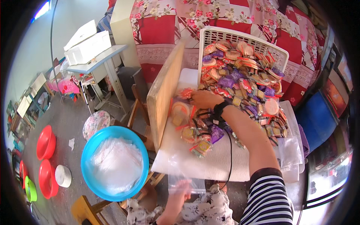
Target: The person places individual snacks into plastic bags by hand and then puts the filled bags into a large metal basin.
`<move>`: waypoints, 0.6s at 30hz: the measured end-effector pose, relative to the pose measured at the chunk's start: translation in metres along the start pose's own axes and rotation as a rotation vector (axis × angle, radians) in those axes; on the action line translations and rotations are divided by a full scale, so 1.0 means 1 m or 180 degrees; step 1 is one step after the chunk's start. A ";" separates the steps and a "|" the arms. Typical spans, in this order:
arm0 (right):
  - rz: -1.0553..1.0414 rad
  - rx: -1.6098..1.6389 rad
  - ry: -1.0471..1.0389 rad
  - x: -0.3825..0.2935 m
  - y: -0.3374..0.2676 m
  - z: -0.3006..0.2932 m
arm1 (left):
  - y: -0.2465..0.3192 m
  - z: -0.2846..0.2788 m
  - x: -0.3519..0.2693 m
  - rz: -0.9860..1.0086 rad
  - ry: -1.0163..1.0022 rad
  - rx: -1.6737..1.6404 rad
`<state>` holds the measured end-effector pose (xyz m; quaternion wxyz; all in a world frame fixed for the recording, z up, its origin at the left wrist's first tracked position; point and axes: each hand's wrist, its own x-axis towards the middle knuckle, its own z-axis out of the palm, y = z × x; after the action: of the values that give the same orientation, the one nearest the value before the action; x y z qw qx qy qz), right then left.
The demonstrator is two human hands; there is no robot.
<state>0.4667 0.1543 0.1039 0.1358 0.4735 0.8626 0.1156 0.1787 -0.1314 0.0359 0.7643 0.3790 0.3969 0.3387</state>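
Low before me, my left hand (pixel 182 189) grips a clear plastic bag (pixel 194 184) just off the near edge of the white table cover (pixel 222 166). My right hand (pixel 206 99) reaches across a heap of wrapped snacks, its fingers curled downward beside a red-edged packet (pixel 185 93); whether it grips anything cannot be made out. Round biscuits in clear wrappers (pixel 180 109) lie close to it. Purple packets (pixel 216 133) are scattered through the pile. Behind it, a tilted white plastic basket (pixel 243 36) holds many more snacks.
Left of the heap, a wooden board (pixel 166 92) stands on edge. A blue basin (pixel 85 166) holds clear bags (pixel 118 163). A black cable (pixel 231 157) crosses the cover. More clear bags (pixel 289 152) lie at the right edge. Red basins (pixel 46 143) sit on the floor.
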 end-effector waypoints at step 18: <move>0.1222 0.0817 0.1381 -0.217 -0.127 -0.077 | -0.011 0.004 0.019 -0.0152 0.0071 -0.1007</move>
<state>0.4519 -0.1021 0.1612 -0.1366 0.6052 0.7738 0.1276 0.1935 -0.1222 0.0219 0.8178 0.2406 0.3559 0.3829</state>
